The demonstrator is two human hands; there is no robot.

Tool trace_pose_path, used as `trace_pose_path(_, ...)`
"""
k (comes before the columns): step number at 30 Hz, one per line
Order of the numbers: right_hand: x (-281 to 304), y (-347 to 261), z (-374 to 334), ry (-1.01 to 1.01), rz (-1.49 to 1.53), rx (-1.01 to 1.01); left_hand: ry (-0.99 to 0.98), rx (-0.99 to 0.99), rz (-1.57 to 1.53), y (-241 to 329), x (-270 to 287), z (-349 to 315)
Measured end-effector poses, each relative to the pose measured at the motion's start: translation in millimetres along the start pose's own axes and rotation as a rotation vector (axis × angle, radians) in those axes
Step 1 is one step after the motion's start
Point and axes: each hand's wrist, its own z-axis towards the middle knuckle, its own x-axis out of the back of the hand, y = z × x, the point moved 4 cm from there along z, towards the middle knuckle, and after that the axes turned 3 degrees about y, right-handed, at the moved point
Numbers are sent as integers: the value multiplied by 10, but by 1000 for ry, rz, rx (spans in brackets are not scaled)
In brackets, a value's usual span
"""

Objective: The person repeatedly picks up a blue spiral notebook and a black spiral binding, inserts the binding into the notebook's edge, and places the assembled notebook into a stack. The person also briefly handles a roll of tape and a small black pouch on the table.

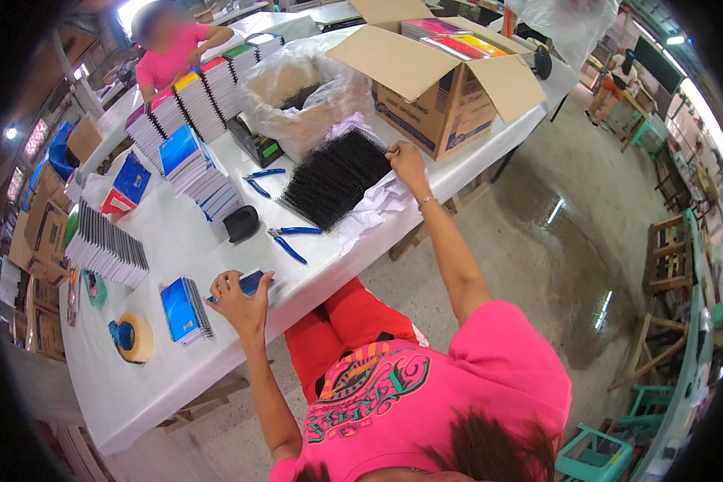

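L hand (239,305), approx. 8 o'clock from view ctr., partly closed over blue notebook (253,281), thumb & fingers on opp. sides. R hand (408,163), approx. 1 o'clock, half curled at end of black coil pile (333,181); can't tell if it pinches a coil. Notebook prob. light, fairly stiff, slick-covered; best held across opp. edges. Coils prob. light, springy, apt to snag; take by one end. From notebook: table (321,269) edge near, 5 o'clock; bare top toward 12; cutters (301,230), 1–2 o'clock.
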Motion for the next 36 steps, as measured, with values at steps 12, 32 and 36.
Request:
trace_pose_path(12,61,-525,-156,-119,1082,-161,79,70,39,-10,-107,0)
trace_pose_path(32,-839,-2128,-1994,-681,586,569,-5,0,-299,-204,-83,67)
trace_pose_path(36,-936,-2067,-2033,-697,647,539,-20,1,-311,-248,-131,33)
